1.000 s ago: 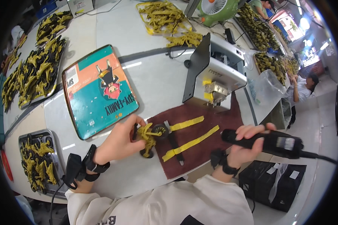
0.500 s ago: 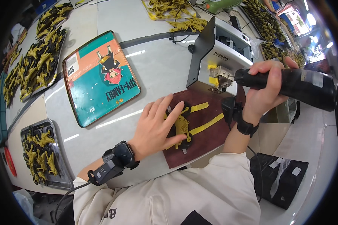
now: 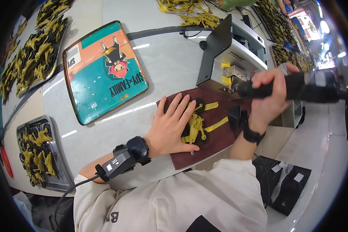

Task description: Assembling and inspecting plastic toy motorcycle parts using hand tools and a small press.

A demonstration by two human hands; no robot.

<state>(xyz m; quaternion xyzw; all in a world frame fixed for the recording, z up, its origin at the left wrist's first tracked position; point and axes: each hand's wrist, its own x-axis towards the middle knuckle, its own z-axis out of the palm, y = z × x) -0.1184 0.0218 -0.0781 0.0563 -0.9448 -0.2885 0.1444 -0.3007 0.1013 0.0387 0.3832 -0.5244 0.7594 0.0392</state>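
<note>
My left hand [image 3: 172, 125] lies flat with fingers spread, its right side against a small yellow plastic toy vehicle [image 3: 196, 125] with black wheels. The hand partly covers the toy, which rests on a dark red cloth [image 3: 216, 143] with yellow strips across it. My right hand [image 3: 272, 91] is wrapped round a black electric screwdriver [image 3: 313, 88], held nearly level. Its tip end is beside the metal outlet of a screw feeder [image 3: 228, 58]; whether they touch I cannot tell.
A printed tray [image 3: 102, 92] lies on the table at left. Metal trays [image 3: 63, 170] of yellow and black toys stand further left, with more yellow parts [image 3: 199, 20] at the back. A cable hangs from my left wrist device [image 3: 137, 150]. A black bag [image 3: 288, 189] lies lower right.
My left hand has drawn left off the toy and flattened, uncovering more of it. My right hand has lowered the screwdriver slightly and tilted it closer to level. The whole view has shifted a little.
</note>
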